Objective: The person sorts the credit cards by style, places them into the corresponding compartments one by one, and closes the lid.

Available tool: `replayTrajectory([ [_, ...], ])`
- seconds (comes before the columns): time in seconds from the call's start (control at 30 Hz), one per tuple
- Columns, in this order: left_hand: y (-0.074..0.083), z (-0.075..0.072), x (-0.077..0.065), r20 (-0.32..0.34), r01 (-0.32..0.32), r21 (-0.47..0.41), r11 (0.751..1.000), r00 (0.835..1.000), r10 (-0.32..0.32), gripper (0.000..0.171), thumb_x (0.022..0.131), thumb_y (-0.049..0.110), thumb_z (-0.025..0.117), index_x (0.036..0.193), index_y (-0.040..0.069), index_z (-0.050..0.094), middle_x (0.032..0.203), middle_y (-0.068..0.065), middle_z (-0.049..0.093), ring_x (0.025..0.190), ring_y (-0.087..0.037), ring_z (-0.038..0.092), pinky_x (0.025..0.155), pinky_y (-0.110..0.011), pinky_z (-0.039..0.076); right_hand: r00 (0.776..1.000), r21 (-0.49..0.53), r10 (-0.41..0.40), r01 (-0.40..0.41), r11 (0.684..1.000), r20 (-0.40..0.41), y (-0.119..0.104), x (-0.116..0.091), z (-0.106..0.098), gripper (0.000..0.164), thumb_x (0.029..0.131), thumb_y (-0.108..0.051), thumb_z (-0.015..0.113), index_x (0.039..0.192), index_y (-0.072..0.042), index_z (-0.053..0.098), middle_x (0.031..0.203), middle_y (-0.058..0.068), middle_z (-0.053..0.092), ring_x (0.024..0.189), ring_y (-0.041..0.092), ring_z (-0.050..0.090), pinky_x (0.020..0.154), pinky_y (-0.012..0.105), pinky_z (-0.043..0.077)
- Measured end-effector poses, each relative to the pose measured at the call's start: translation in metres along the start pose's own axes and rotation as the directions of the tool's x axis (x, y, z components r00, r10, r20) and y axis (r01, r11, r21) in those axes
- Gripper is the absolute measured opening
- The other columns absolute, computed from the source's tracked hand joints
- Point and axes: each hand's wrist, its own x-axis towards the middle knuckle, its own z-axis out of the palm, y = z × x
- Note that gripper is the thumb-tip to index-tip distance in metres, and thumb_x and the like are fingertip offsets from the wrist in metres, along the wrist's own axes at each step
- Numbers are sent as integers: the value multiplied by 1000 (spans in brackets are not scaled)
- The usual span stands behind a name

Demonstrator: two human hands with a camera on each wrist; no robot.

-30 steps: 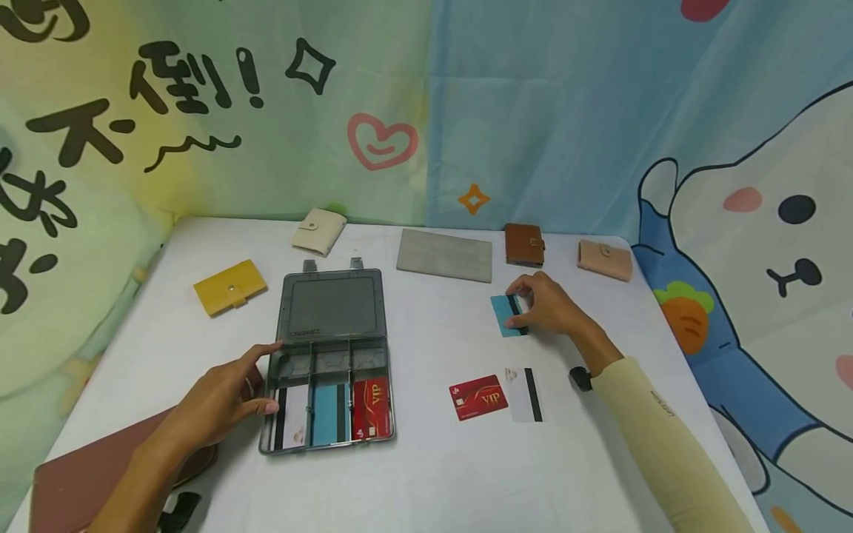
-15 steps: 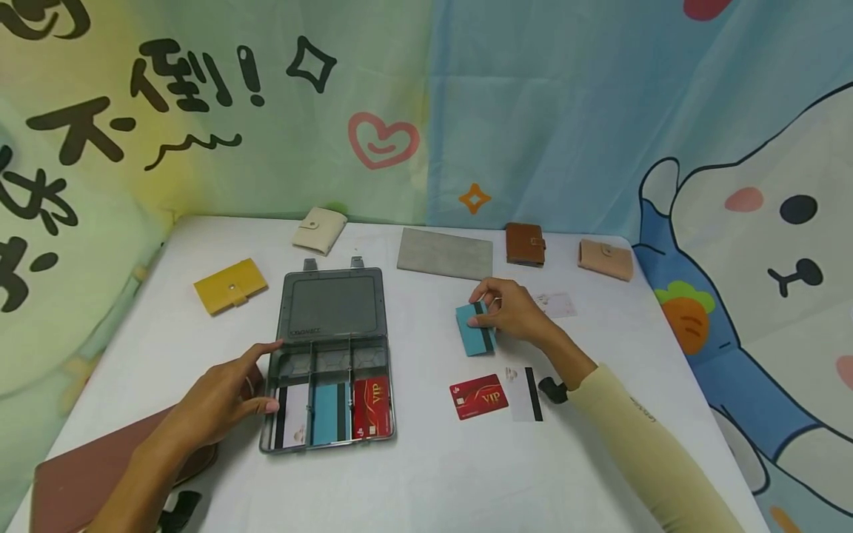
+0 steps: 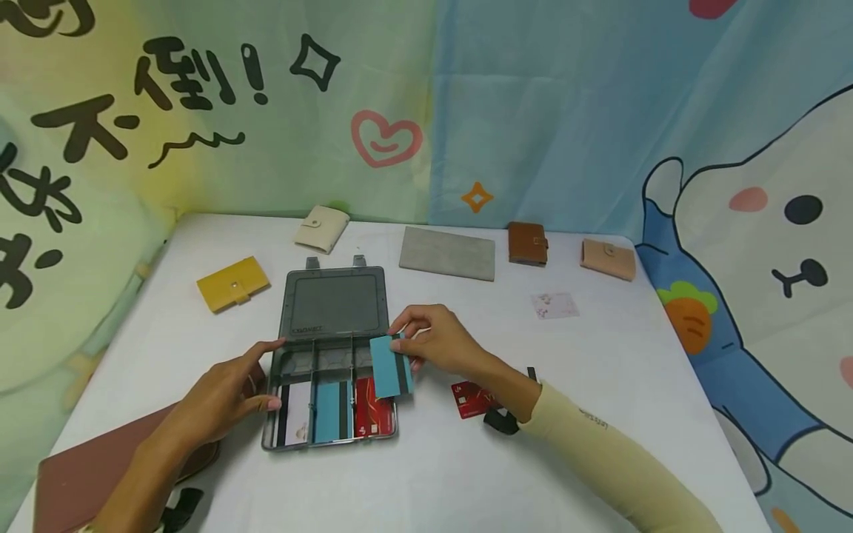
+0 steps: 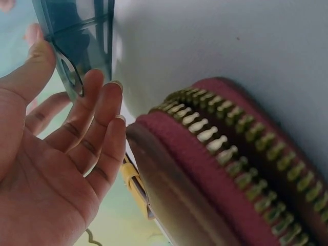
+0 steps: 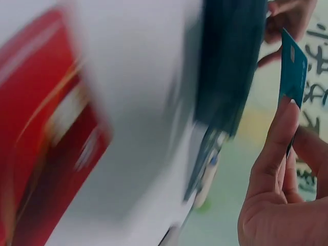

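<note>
My right hand [image 3: 436, 342] pinches a blue card [image 3: 389, 366] with a dark stripe, tilted over the right side of the grey divided plastic box [image 3: 335, 303]. In the right wrist view the blue card [image 5: 293, 72] stands between thumb and fingers. The box lies with its lid folded back. Its front compartments hold a white card [image 3: 298, 414], another blue card [image 3: 329, 414] and a red card [image 3: 373, 418]; the back ones show no card. My left hand [image 3: 220, 396] rests against the box's left edge, thumb and index finger spread, the other fingers loose in the left wrist view.
A red card [image 3: 469, 400] lies right of the box, partly under my right forearm. A pale card [image 3: 555, 305] lies farther back. Wallets in yellow [image 3: 233, 285], cream [image 3: 322, 228], grey [image 3: 446, 253], brown [image 3: 527, 243] and tan [image 3: 608, 259] surround the box. A zipped reddish-brown purse [image 3: 87, 466] lies under my left forearm.
My right hand has picked up the blue card at the right and carried it left to the box, uncovering a pale card where it lay. My left hand has stayed at the box.
</note>
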Motion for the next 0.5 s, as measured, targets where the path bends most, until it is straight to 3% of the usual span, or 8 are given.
replayTrajectory([
  [0.17, 0, 0, 1, 8, -5, 2, 1000, 1000, 5, 86, 78, 33, 82, 150, 17, 36, 83, 5, 63, 68, -1, 54, 62, -26, 46, 999, 89, -20, 16, 996, 42, -11, 4, 28, 20, 90, -14, 75, 108, -11, 69, 88, 11, 67, 63, 27, 69, 63, 42, 59],
  [0.3, 0, -1, 1, 11, 4, 7, 1000, 1000, -4, 86, 78, 33, 82, 150, 17, 36, 82, 5, 63, 68, -1, 54, 63, -26, 46, 995, 73, -24, 17, 997, 101, -15, 9, 48, 20, 90, -11, 74, 109, -11, 69, 88, 7, 71, 66, 25, 71, 63, 44, 59],
  [0.4, 1, -1, 0, 17, 12, 4, 1000, 1000, -12, 85, 79, 32, 82, 149, 17, 37, 83, 4, 63, 69, -2, 54, 63, -26, 46, 987, -64, -44, 55, 996, 154, -17, 9, 60, 21, 91, -13, 74, 111, -13, 70, 91, 1, 72, 64, 21, 70, 61, 36, 59],
  [0.5, 2, -2, 0, 21, 19, 7, 1000, 1000, -19, 85, 79, 32, 82, 149, 17, 37, 83, 4, 63, 69, -2, 54, 63, -26, 46, 972, -292, -106, 166, 942, 211, -18, 6, 69, 23, 91, -25, 75, 111, -16, 73, 96, -4, 71, 62, 12, 66, 61, 23, 54],
])
